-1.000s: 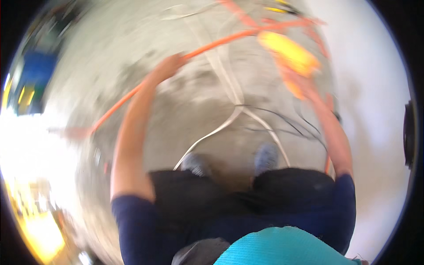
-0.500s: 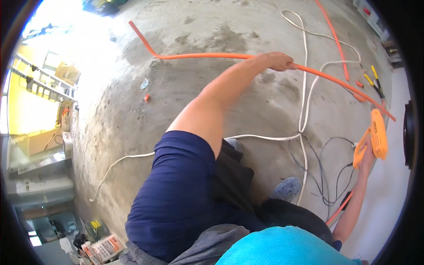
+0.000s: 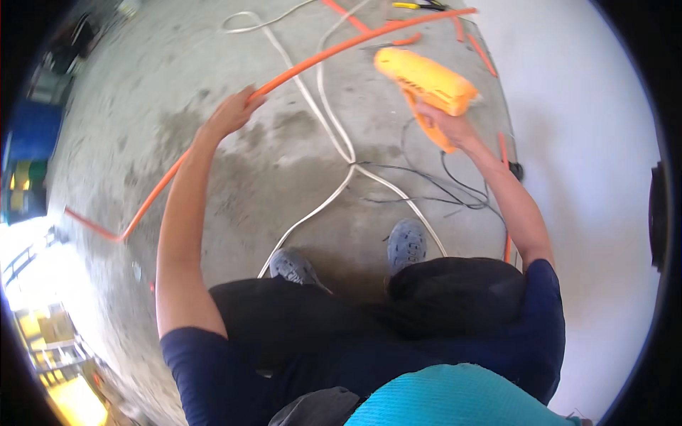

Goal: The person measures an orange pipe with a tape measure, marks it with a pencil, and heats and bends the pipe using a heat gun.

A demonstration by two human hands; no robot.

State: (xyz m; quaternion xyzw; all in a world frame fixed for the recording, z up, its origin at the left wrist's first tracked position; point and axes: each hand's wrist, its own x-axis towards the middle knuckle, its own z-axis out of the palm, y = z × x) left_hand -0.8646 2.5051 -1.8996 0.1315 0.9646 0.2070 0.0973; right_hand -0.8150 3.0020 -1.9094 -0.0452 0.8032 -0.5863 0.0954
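A long orange conduit pipe (image 3: 312, 61) slants across in front of me, bent near its left end. My left hand (image 3: 238, 113) is closed around its middle, with the straight part reaching up to the right. My right hand (image 3: 446, 124) grips the handle of a yellow-orange heat gun (image 3: 426, 79). The heat gun is apart from the pipe, below its right end, and its dark cord (image 3: 455, 186) trails to the floor.
White cables (image 3: 352, 157) tied together cross the concrete floor between my feet and the pipe. Orange pipe offcuts (image 3: 483, 55) and a yellow-handled tool (image 3: 406, 6) lie at the far right. A white wall (image 3: 575, 156) runs along the right side.
My view has turned toward the right. The pipe's right end now points up and away, and the heat gun has moved away from the wall, in front of me. Both hands keep their hold.
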